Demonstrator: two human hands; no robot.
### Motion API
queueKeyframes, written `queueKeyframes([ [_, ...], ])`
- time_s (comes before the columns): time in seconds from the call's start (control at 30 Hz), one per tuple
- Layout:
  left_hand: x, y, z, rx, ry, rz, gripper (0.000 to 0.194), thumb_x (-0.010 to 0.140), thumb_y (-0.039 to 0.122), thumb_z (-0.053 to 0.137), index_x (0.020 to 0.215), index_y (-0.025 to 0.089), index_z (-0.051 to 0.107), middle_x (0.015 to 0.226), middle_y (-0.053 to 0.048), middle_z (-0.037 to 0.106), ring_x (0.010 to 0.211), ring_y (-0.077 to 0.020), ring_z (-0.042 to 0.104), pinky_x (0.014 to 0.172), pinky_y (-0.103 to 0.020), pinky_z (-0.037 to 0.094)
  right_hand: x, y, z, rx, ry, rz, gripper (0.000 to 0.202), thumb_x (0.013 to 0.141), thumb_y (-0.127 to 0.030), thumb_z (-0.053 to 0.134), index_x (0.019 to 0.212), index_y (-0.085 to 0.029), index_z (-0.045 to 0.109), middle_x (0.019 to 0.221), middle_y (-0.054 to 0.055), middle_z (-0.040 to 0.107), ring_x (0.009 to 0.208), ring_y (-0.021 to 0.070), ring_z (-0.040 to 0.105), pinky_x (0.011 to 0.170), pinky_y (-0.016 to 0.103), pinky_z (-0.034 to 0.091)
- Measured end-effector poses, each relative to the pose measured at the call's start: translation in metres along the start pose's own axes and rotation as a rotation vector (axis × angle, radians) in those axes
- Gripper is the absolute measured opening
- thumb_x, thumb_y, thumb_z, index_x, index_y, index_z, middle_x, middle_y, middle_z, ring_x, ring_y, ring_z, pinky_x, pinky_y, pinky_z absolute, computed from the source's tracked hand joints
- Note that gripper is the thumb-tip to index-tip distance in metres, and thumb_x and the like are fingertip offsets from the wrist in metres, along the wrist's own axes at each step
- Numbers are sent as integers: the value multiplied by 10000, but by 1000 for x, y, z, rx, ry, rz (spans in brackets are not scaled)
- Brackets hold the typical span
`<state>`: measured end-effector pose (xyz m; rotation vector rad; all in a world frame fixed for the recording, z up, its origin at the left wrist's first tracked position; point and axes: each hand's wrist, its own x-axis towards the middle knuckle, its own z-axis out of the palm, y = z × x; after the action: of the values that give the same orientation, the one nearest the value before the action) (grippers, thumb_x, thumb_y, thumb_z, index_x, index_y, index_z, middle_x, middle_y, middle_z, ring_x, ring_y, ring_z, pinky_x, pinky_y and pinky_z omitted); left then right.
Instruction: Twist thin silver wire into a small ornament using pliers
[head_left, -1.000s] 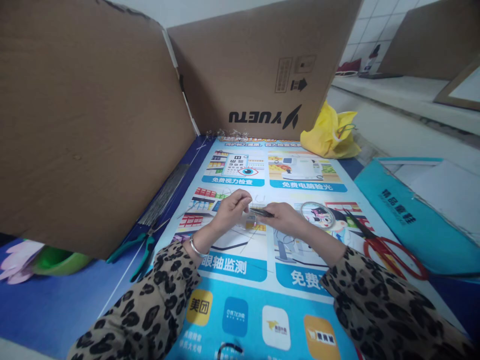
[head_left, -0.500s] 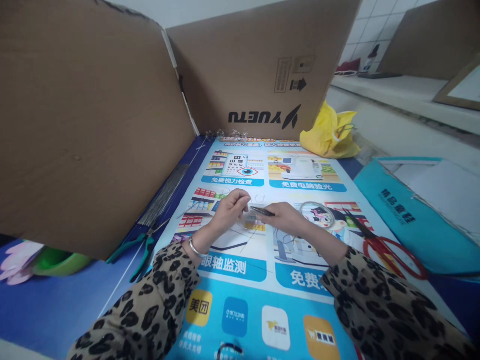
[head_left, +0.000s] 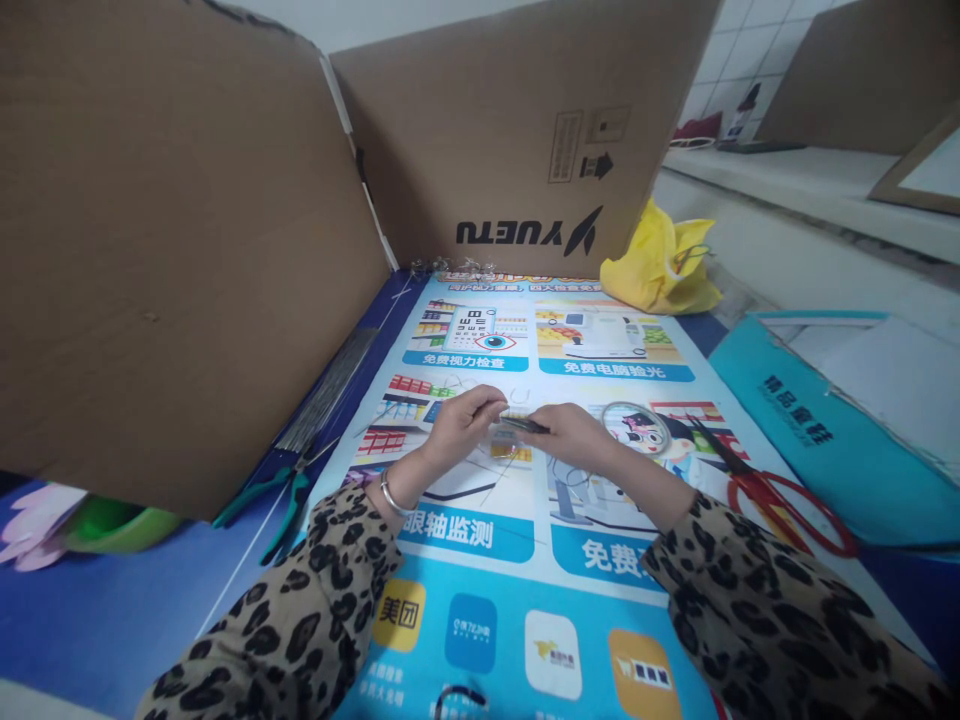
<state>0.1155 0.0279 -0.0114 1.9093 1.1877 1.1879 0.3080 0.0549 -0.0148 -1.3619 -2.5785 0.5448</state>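
Note:
My right hand (head_left: 576,436) grips a small dark pointed tool (head_left: 527,425), whose tip points left; its exact kind is unclear. My left hand (head_left: 466,425) is closed in a pinch right at that tip. What its fingers hold is too small to make out. Both hands are raised above a printed poster (head_left: 469,540). Left of my left wrist lie pliers with green handles (head_left: 296,500), jaws toward a bundle of thin grey wires (head_left: 334,385). Scissors with red handles (head_left: 795,510) rest beyond my right forearm.
Cardboard panels (head_left: 517,140) stand at the left and back. A yellow bag (head_left: 656,265) sits at the back right, behind a teal shoebox (head_left: 795,430). Small shiny wire pieces (head_left: 454,266) lie by the back panel. A green bowl (head_left: 120,525) is partly visible at left.
My left hand has shifted slightly right and down, closer to the tool's tip. My right hand has stayed nearly in place, still gripping the tool.

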Motion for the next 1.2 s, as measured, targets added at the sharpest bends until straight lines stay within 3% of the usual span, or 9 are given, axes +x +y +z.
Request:
queueKeyframes([
  [0.13, 0, 1, 2, -72, 18, -36, 159, 830, 318, 514, 797, 176, 579, 688, 11, 560, 500, -58, 481, 502, -188, 398, 0, 0, -2, 36, -10, 24, 426, 810, -544, 443, 636, -189, 601, 605, 28, 591, 564, 135, 493, 514, 249, 251],
  [0.37, 5, -2, 4, -380, 19, -223, 220, 738, 301, 624, 891, 173, 532, 704, 38, 537, 494, -54, 505, 483, -183, 404, 0, 6, 0, 187, -25, 77, 453, 786, -585, 424, 644, -189, 594, 545, -17, 525, 535, 115, 478, 488, 229, 260],
  [0.57, 3, -7, 7, -381, -33, -248, 172, 748, 313, 611, 761, 146, 573, 616, 28, 542, 549, -71, 508, 560, -197, 405, 3, 9, 1, 260, -18, 131, 405, 736, -551, 477, 606, -181, 578, 517, -31, 484, 526, 109, 449, 474, 223, 257],
  [0.8, 3, -6, 6, -428, -82, -318, 183, 714, 314, 627, 779, 144, 607, 626, 32, 529, 515, -60, 450, 514, -198, 374, 2, 7, 1, 299, -29, 161, 351, 721, -502, 511, 598, -181, 579, 516, -31, 491, 510, 101, 439, 470, 222, 259],
  [1.2, 5, 2, -9, -308, -220, -280, 111, 726, 246, 575, 700, 139, 557, 546, 51, 483, 477, -56, 423, 485, -183, 330, 1, 2, -3, 265, -54, 167, 406, 732, -539, 494, 627, -170, 624, 511, -21, 486, 512, 105, 439, 471, 226, 262],
])
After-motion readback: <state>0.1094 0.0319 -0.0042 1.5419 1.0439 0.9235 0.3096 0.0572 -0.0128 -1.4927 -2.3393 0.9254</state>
